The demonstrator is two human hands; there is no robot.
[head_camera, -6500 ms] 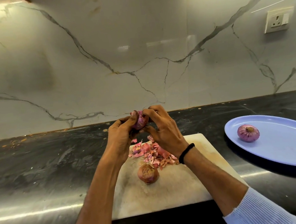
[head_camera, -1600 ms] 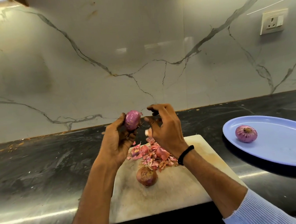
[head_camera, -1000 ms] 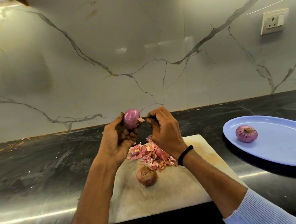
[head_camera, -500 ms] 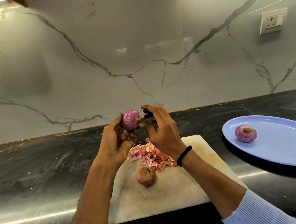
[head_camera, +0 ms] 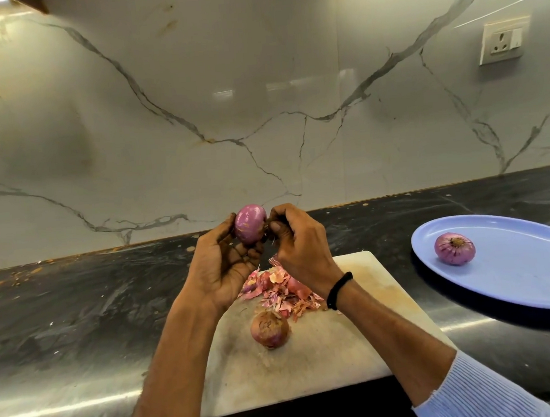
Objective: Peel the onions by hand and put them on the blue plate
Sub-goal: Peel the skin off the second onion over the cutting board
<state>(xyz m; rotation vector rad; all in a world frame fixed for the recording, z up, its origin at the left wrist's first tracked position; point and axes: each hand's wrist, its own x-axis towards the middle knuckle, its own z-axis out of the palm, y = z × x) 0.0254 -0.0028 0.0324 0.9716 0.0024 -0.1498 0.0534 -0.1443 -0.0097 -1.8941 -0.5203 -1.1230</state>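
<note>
My left hand (head_camera: 222, 264) grips a shiny purple onion (head_camera: 249, 223), held up above the cutting board (head_camera: 358, 342). My right hand (head_camera: 299, 242) pinches at the onion's right end with thumb and fingertips. Below the hands lies a pile of pink onion skins (head_camera: 282, 289) on the board. An unpeeled brownish onion (head_camera: 269, 329) sits on the board in front of the pile. A peeled onion (head_camera: 454, 248) rests on the blue plate (head_camera: 532, 275) at the right.
The board lies on a dark stone counter (head_camera: 79, 313) backed by a white marble wall. A wall socket (head_camera: 503, 41) is at the upper right. Small crumbs dot the counter's back edge at the left.
The onion in my left hand has lost its last dull skin and now shows smooth and purple. My right hand dropped a skin piece, then came back to the onion's right end.
</note>
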